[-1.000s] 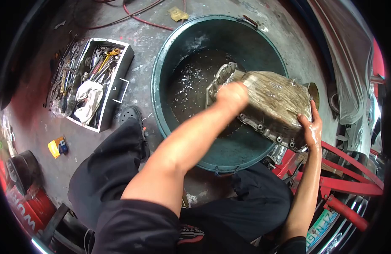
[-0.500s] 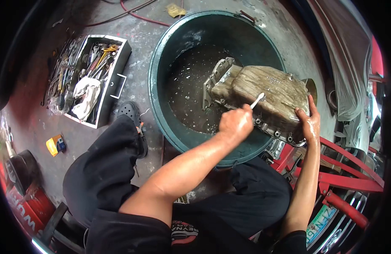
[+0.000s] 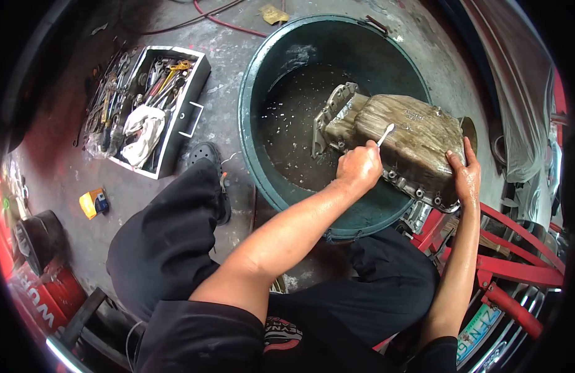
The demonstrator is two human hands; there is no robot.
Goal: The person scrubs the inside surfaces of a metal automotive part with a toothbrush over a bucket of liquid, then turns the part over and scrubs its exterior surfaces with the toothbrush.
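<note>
My left hand [image 3: 360,168] is closed around a white toothbrush [image 3: 385,135], whose head rests against the broad face of a metal oil pan [image 3: 412,127]. The pan is wet and streaked with brown grime; its bolt-holed flange faces down and toward me. My right hand [image 3: 466,176] grips the pan's right end, thumb on the upper face and some fingers hidden behind it. Tilted, the pan is held over a big green tub [image 3: 253,143] with dark, foam-flecked liquid [image 3: 287,130] in it.
A tool drawer [image 3: 194,93] with wrenches and a white rag [image 3: 143,133] lies to the left, beside more loose tools. A yellow-and-blue box [image 3: 93,204] sits on the floor. Red metal frame bars [image 3: 517,267] and a licence plate [image 3: 480,332] are at the right. A hose [image 3: 228,25] runs behind.
The whole view has shifted, so things appear a little further right. Both hands keep their hold, and the toothbrush remains against much the same area of the oil pan.
</note>
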